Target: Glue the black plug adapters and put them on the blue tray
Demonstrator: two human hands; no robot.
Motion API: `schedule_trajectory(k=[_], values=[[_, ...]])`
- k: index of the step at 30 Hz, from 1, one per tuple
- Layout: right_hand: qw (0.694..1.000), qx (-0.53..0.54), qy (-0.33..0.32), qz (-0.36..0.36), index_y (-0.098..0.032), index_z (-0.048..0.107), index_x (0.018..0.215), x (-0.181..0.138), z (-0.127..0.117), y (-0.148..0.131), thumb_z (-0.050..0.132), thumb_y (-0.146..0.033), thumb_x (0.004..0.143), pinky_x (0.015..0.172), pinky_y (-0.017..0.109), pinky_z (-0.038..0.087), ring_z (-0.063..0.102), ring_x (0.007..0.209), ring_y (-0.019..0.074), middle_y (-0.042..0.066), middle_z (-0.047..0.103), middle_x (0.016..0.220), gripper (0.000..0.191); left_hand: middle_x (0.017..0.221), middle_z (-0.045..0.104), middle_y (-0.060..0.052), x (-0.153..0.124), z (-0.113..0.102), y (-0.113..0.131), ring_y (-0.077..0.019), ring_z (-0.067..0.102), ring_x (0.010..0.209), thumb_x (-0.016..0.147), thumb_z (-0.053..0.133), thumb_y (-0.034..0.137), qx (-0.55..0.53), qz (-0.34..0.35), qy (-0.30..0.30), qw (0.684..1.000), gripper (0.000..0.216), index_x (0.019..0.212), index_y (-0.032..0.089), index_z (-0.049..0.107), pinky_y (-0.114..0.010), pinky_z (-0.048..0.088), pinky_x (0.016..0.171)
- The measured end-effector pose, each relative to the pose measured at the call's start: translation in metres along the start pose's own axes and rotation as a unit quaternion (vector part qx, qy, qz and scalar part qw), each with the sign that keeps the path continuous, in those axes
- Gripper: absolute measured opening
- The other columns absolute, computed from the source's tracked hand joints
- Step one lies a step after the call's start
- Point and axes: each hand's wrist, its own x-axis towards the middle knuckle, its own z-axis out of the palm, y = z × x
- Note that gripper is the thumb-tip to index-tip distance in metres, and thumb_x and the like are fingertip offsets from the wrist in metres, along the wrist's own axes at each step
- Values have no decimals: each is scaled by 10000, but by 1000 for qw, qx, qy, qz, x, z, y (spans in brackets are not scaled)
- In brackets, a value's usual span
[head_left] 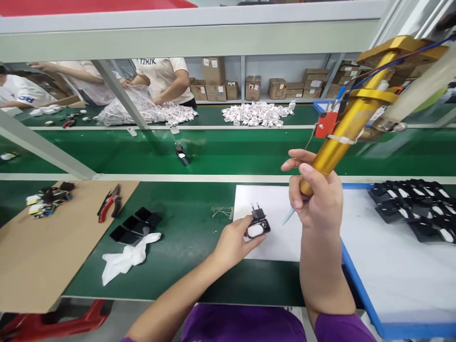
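My left hand [233,242] pinches a small black plug adapter [257,223] with two prongs pointing up, held over a white sheet [274,242] on the green bench. My right hand [315,199] is wrapped round the lower end of a gold pen-shaped dispenser tool [347,126]. Its pale pointed tip [289,216] hangs a little to the right of the adapter, not touching it. Blue and red wires run up the tool.
Black adapter shells [416,204] lie in rows on a blue-edged white board at right. On the left are black parts [137,223], a white glove [124,259], red pliers [109,203] and a cardboard sheet [42,251]. Two people handle white parts [254,114] beyond the conveyor.
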Motion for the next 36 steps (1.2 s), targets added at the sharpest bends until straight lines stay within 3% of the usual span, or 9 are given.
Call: schedule_trajectory(k=[4, 9, 19, 22, 28, 33, 36], values=[[1000, 7, -6, -8, -198, 670, 920, -3, 2, 1, 609, -283, 828, 254, 181, 263, 407, 314, 12, -6, 660, 822, 139, 867, 692, -28, 1, -3, 32, -161, 640, 723, 763, 678, 358, -30, 32, 53, 998, 311, 1020, 202, 603, -239, 488, 666], [1000, 16, -6, -17, -194, 651, 872, -3, 3, 2, 610, -294, 834, 264, 171, 242, 388, 311, 5, -17, 645, 775, 115, 850, 705, -11, 1, -8, 48, -156, 656, 731, 743, 690, 318, -49, 57, 88, 993, 308, 1014, 211, 590, -240, 508, 707], [999, 37, 7, -14, -191, 520, 731, -2, 2, 5, 606, -381, 854, 264, 150, 217, 362, 290, -3, -65, 539, 665, 243, 858, 709, -29, -1, -9, 52, -178, 669, 744, 745, 685, 330, -10, 72, 101, 992, 323, 1024, 203, 583, -253, 509, 690], [1000, 13, 0, -13, -191, 600, 821, -1, 1, 4, 602, -390, 855, 268, 157, 228, 393, 309, 3, -36, 589, 731, 202, 852, 708, -26, 0, -9, 52, -179, 669, 747, 749, 680, 343, -3, 75, 97, 992, 324, 1024, 207, 579, -250, 504, 682], [996, 15, -78, 44, -225, 668, 1048, 10, -22, -2, 608, -444, 826, 489, 238, 511, 551, 550, 78, 21, 633, 915, 317, 857, 707, -26, 3, -4, 47, -171, 659, 731, 762, 665, 360, 4, 70, 83, 994, 326, 1036, 211, 571, -240, 486, 660], [991, 53, -111, 56, -185, 720, 931, 21, -45, -4, 541, -522, 828, 478, 229, 482, 467, 521, 65, 36, 623, 854, 395, 856, 704, -46, 14, 6, 43, -190, 659, 729, 774, 642, 381, 30, 55, 52, 997, 351, 1065, 197, 572, -262, 488, 664], [992, 53, -96, 64, -226, 686, 1044, 24, -49, -4, 588, -465, 780, 451, 222, 446, 418, 503, 57, 20, 595, 896, 369, 876, 703, -55, 21, 12, 42, -206, 663, 754, 771, 639, 380, 51, 49, 33, 997, 361, 1078, 202, 574, -280, 494, 689]])
